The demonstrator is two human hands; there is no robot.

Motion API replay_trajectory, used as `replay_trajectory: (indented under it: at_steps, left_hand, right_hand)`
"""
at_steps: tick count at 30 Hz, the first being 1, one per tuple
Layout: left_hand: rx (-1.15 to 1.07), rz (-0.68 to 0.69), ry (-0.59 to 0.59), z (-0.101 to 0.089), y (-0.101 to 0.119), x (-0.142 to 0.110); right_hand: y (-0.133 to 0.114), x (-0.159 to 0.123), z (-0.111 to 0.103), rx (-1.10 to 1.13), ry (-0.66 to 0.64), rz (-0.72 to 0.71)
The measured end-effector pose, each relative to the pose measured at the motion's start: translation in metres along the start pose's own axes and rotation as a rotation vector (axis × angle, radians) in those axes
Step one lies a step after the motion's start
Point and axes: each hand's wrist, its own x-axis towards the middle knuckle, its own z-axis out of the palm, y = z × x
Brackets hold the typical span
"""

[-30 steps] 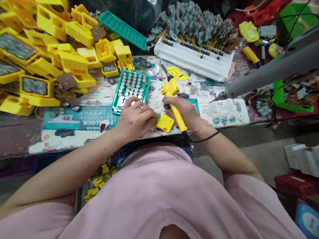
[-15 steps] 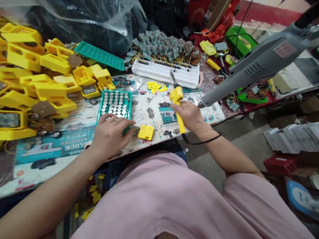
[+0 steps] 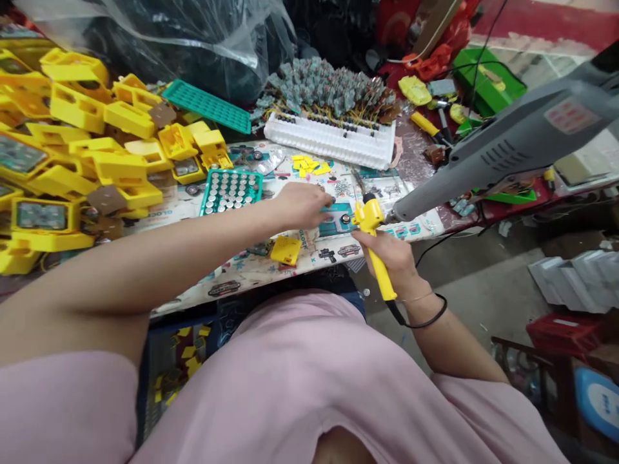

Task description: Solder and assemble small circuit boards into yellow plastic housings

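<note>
My right hand (image 3: 397,256) grips a yellow soldering gun (image 3: 370,219) by its handle. The tool's metal tip points up and away over the printed table sheet, and its black cord loops past my wrist. My left hand (image 3: 304,205) is stretched across the table, left of the gun, its fingers drawn together; whatever may be between the fingertips is too small to name. Below that hand, near the table edge, lies a small square yellow case (image 3: 286,250). The green tray (image 3: 261,188) of round silver cells is partly behind my left forearm.
Yellow housings (image 3: 128,171) pile up on the left. Behind are an upturned green tray (image 3: 207,106), small yellow tabs (image 3: 309,166) and a white ridged rack (image 3: 329,147) backed by wired circuit boards (image 3: 329,90). A thick grey arm (image 3: 483,158) slants in from the right.
My left hand has moved from beside the tray and yellow case to the right and away from me. My right hand, with the soldering gun, has shifted slightly right and nearer my body.
</note>
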Motion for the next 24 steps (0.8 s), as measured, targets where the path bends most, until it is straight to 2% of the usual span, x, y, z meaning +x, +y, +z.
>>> replay_trajectory:
  at_steps: [5,9,12,15,20,24]
  left_hand:
    - [-0.048,-0.06,-0.026,0.014,0.004,0.008]
    - [-0.07,-0.116,-0.02,0.008,-0.012,0.001]
    - [-0.097,-0.211,-0.001,-0.001,-0.037,-0.012]
    - [-0.188,-0.211,0.033,-0.003,-0.055,-0.026]
    - [-0.344,-0.196,0.169,0.005,-0.055,-0.042]
    - [-0.272,-0.213,0.229,0.011,-0.055,-0.074]
  right_hand:
    - [0.008,-0.011,-0.004,-0.026,0.018,-0.074]
    - [0.007,-0.011,-0.007,0.005,0.027,-0.101]
    - [0.001,-0.01,-0.011,0.061,0.036,-0.111]
    - [-0.004,-0.012,-0.015,0.095,0.029,-0.146]
    - [-0.009,-0.014,-0.011,0.155,0.023,-0.162]
    - [-0.013,-0.014,-0.008,0.138,0.01,-0.156]
